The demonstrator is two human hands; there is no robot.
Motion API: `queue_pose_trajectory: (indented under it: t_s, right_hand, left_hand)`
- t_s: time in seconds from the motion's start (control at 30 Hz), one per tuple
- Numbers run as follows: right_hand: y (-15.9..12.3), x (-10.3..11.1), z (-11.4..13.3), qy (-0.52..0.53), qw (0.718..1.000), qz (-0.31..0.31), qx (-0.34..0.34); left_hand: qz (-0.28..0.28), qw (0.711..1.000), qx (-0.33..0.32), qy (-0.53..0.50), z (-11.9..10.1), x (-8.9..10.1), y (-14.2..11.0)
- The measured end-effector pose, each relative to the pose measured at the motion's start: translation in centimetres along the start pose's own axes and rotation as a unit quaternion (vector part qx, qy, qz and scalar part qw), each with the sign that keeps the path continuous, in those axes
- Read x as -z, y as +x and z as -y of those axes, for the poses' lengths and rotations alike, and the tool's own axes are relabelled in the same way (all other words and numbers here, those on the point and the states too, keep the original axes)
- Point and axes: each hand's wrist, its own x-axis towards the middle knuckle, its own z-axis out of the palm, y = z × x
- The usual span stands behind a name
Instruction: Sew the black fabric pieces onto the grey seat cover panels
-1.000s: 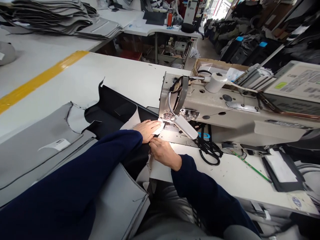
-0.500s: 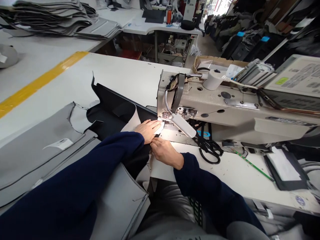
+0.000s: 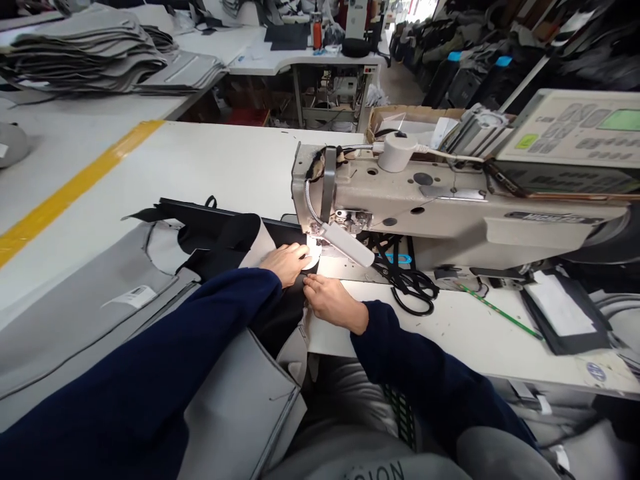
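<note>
Presumably to keep it flat, the left hand (image 3: 285, 263) presses, fingers extended, on the smooth black fabric panel (image 3: 225, 233) beside the beige metal sewing machine (image 3: 395, 190), while the right hand (image 3: 330, 300) pinches the panel's near edge. Its thumb is hidden; lamp glare obscures the needle.

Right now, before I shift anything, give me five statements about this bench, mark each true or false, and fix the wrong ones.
1. The left hand rests on the fabric at the sewing machine. True.
2. The right hand holds the scissors. False: the right hand is at the fabric's edge; the scissors lie apart from it.
3. The tape strip on the table is yellow. True.
4. The thin stick on the table is red. False: it is green.
5. Both hands are bare. True.
</note>
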Motion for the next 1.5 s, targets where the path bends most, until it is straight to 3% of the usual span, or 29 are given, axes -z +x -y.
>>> queue_pose_trajectory:
  t_s: [0.27,0.4,0.63,0.83,0.97,1.1,1.3,1.5]
  right_hand:
    - [1.1,-0.8,-2.2,-0.012,0.999,-0.041,-0.028]
    - [1.2,-0.9,-3.0,0.000,0.996,-0.064,-0.054]
    - [0.5,-0.8,-1.9,0.010,0.990,-0.124,-0.062]
    - [0.7,-0.8,-2.1,0.013,0.993,-0.111,-0.038]
    - [0.7,-1.1,-2.9,0.021,0.992,-0.118,-0.045]
    - [0.2,-0.9,-3.1,0.039,0.991,-0.109,-0.074]
    - [-1.2,0.5,-1.9,0.066,0.983,-0.167,-0.032]
    - [-2.4,-0.3,-1.0,0.045,0.993,-0.104,0.043]
  left_hand:
    - [-0.013,1.000,0.010,0.012,-0.4,-0.5,1.9]
    - [0.000,0.998,0.054,-0.019,-0.7,-0.6,2.9]
    - [0.039,0.996,0.065,-0.046,0.0,1.1,1.0]
    - [0.053,0.997,0.029,-0.056,-0.9,0.6,0.6]
    - [0.040,0.995,0.055,-0.066,-1.5,-0.4,1.5]
    - [0.014,0.993,0.055,-0.099,-1.1,-0.2,2.0]
    - [0.007,0.994,0.073,-0.087,1.1,1.1,-0.8]
    - [0.035,0.998,0.018,-0.047,0.9,1.2,-3.2]
